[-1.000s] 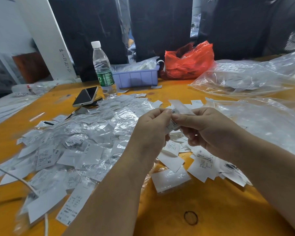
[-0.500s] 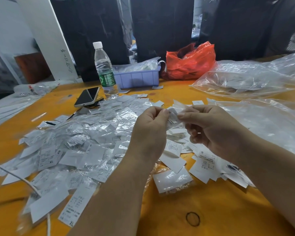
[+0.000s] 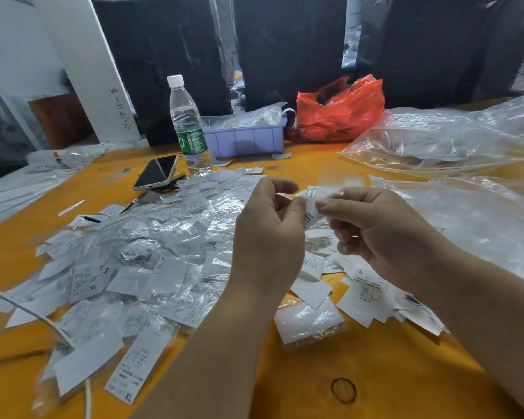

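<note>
Right now the thumb and forefinger of my right hand (image 3: 384,234) pinch one edge of a small white label (image 3: 311,207), and the curled thumb and forefinger of my left hand (image 3: 270,243) nip its other edge, so it hangs between the two hands just above the table (image 3: 375,373). The label is thin printed paper with crinkly clear film around it; whether the film is a sleeve I cannot tell, for that spot is blurred. My other fingers on both hands are folded loosely into the palms and hold nothing. The left hand shows its back, wrist bent up from a forearm that comes in from below; the right forearm slants in from the lower right corner. Under and to the left of my hands lies a wide pile (image 3: 139,252) of flat white labels in glossy sleeves, some marked XL, XS or S. The tabletop is smooth and orange. Beyond the pile a dark phone (image 3: 156,173) lies beside an upright water bottle (image 3: 188,125), with a lilac ribbed tray (image 3: 245,140) and a crumpled red bag (image 3: 339,113) behind. Large clear bags (image 3: 436,143) spread limp on my right.
</note>
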Tool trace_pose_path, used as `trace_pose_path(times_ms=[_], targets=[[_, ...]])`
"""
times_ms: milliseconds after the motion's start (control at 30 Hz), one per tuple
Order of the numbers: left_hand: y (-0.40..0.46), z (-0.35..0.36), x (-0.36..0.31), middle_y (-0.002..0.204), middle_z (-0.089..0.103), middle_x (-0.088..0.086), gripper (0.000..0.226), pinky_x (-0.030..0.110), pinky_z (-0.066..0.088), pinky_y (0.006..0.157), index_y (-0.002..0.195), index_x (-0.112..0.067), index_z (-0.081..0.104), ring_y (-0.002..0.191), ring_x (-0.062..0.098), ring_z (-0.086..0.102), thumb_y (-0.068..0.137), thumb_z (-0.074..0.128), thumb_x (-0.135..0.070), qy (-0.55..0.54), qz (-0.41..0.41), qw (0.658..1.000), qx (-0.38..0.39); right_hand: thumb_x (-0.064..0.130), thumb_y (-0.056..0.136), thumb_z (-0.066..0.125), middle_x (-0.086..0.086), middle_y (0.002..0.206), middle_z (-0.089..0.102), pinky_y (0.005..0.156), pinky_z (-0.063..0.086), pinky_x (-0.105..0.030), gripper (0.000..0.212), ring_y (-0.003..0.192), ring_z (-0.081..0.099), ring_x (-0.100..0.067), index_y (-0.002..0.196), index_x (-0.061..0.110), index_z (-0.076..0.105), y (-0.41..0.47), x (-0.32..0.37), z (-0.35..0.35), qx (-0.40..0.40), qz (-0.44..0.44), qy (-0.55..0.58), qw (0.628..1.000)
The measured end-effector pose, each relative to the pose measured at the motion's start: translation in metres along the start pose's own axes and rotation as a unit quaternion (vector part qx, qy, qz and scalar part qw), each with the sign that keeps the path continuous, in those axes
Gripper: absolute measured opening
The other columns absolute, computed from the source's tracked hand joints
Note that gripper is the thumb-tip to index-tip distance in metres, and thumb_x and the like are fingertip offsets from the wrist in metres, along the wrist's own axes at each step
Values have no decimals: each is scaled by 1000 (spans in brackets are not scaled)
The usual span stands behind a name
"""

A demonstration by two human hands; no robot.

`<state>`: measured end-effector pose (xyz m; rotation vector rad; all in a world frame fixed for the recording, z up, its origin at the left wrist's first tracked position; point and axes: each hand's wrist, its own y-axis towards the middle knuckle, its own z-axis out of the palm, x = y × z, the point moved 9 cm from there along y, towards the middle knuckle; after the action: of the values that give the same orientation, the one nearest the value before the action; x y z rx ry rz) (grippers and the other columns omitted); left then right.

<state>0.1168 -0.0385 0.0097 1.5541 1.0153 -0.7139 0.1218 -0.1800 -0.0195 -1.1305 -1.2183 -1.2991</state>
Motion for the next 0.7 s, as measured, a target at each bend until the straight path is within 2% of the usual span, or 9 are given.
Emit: trace_pose_path(times_ms=[100, 267, 367, 467, 567, 700], targets=[[0, -3, -1, 79, 66, -3, 7, 32, 56, 68, 100, -26, 59, 70, 11, 63, 95, 60, -21, -6, 0, 1000, -15, 19, 74, 76, 2, 54, 50, 44, 40, -22, 9, 48, 42, -10, 67, 15, 72, 0, -2, 1, 1, 5, 3, 1000], [-1, 0, 1, 82, 66, -7, 1, 17, 51, 60, 93, -22, 62, 73, 0, 63, 93, 64, -22, -36, -13, 999, -3, 20, 77, 75, 0, 57, 49, 45, 39, -21, 15, 49, 41, -9, 63, 16, 73, 0, -6, 3, 4, 20, 18, 1000], [1, 3, 14, 76, 67, -8, 9, 18, 50, 54, 94, -20, 65, 63, 0, 60, 94, 62, -28, -73, -90, 993, 35, 20, 79, 74, 0, 57, 48, 45, 39, -21, 17, 50, 40, -9, 62, 18, 74, 0, -4, -1, -10, 13, 25, 1000], [0, 12, 19, 68, 68, -6, 8, 17, 44, 50, 89, -18, 67, 59, 4, 58, 92, 61, -22, -83, -132, 983, 98, 18, 83, 72, 1, 56, 45, 44, 38, -21, 15, 51, 38, -9, 68, 14, 72, 2, -2, -6, -27, 3, 31, 999], [-1, 14, 20, 63, 66, -4, 11, 18, 41, 49, 86, -15, 66, 55, 7, 54, 94, 58, -14, -105, -141, 979, 102, 20, 86, 70, 2, 54, 47, 44, 37, -22, 14, 49, 39, -10, 74, 11, 68, 2, 0, -7, -31, -7, 30, 999], [-1, 18, 30, 61, 64, -3, 10, 20, 39, 47, 93, -10, 66, 53, 9, 51, 95, 56, -9, -186, -196, 959, 88, 25, 83, 70, 2, 54, 50, 43, 39, -23, 21, 47, 42, -10, 79, 5, 65, 1, 3, -5, -25, -25, 24, 999]])
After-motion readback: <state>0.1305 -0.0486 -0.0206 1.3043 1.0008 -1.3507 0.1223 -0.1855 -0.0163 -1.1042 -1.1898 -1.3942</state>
